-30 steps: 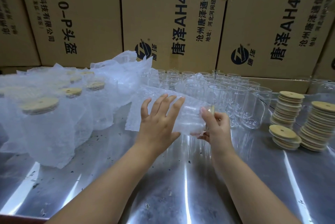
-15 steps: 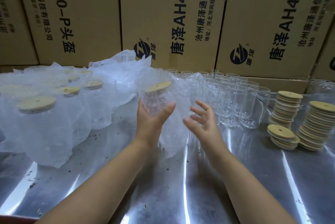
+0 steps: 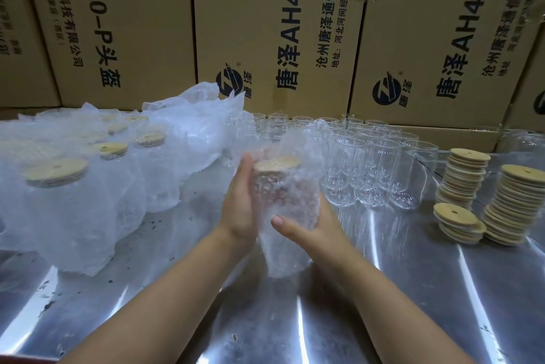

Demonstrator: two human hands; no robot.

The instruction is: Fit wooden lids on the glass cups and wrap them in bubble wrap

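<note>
A glass cup with a wooden lid (image 3: 277, 163) stands upright in mid-air above the metal table, wrapped in bubble wrap (image 3: 287, 201). My left hand (image 3: 240, 204) holds its left side. My right hand (image 3: 312, 226) cups its lower right, thumb across the front. Loose wrap hangs below the cup. Several bare glass cups (image 3: 371, 169) stand in rows behind. Stacks of wooden lids (image 3: 463, 177) sit at the right.
Several wrapped, lidded cups (image 3: 56, 172) crowd the left of the metal table (image 3: 413, 290) under crumpled bubble wrap (image 3: 188, 115). Cardboard boxes (image 3: 274, 27) wall off the back. More lid stacks (image 3: 519, 201) stand near the right edge.
The cup went from lying sideways to upright in my left hand. My right hand let go, then came back and now holds the wrapped cup from the lower right.
</note>
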